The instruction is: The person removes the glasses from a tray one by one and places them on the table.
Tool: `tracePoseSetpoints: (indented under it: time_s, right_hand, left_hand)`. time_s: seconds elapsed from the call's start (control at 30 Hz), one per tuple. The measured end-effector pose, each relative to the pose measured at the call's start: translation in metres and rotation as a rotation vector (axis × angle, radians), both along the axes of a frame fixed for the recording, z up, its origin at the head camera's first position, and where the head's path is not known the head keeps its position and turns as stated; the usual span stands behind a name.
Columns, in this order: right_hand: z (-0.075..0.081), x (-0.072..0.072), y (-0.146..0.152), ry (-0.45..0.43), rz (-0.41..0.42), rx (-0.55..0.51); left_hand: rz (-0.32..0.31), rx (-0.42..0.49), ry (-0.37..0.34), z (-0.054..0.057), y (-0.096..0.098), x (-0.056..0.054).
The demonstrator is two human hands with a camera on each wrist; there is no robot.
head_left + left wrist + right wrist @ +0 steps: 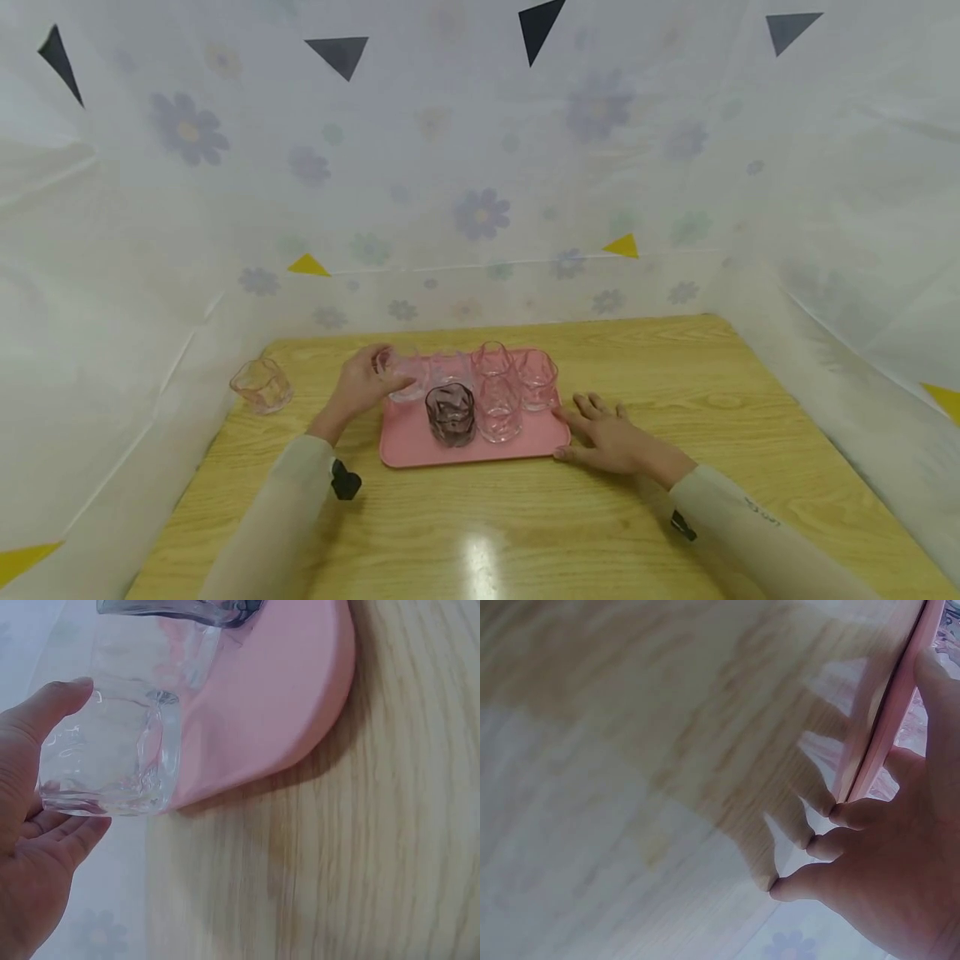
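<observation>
My left hand (358,385) grips a clear glass (405,375) at the back left corner of a pink tray (405,446). In the left wrist view its thumb lies along one side of that glass (112,750) and the other fingers reach round the far side. My right hand (611,437) is spread at the tray's right edge. The right wrist view shows several fingertips down on the table beside the tray rim (889,720). A smoky dark glass (452,415) stands at the front of the tray, beside a faintly pink glass (498,412).
Behind these on the tray are another clear glass (448,367) and two pinkish glasses, one at the right (537,379). An amber-pink glass (262,387) stands apart on the wooden table (420,533), at the left. White flowered sheets (480,150) enclose the back and sides.
</observation>
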State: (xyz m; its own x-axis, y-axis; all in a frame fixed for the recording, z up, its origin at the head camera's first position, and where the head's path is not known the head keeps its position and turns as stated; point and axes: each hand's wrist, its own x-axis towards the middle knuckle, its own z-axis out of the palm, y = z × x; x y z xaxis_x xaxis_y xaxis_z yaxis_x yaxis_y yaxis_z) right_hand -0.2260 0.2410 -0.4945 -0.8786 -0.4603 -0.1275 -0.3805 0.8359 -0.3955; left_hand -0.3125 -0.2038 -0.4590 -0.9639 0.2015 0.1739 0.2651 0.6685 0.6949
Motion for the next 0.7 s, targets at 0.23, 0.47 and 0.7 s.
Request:
tracePoseSetpoints:
  time_s: [0.23, 0.47, 0.7]
  right_hand:
    - [0.003, 0.000, -0.001, 0.002, 0.004, 0.000]
    - [0.005, 0.000, -0.001, -0.002, 0.005, 0.002]
    - [0.005, 0.001, -0.001, -0.006, 0.005, 0.002]
  left_hand:
    - [0.044, -0.026, 0.009, 0.008, -0.022, 0.000]
    - [0.081, -0.050, -0.006, 0.014, -0.046, 0.006]
    - [0.097, -0.066, 0.006, 0.017, -0.066, 0.012]
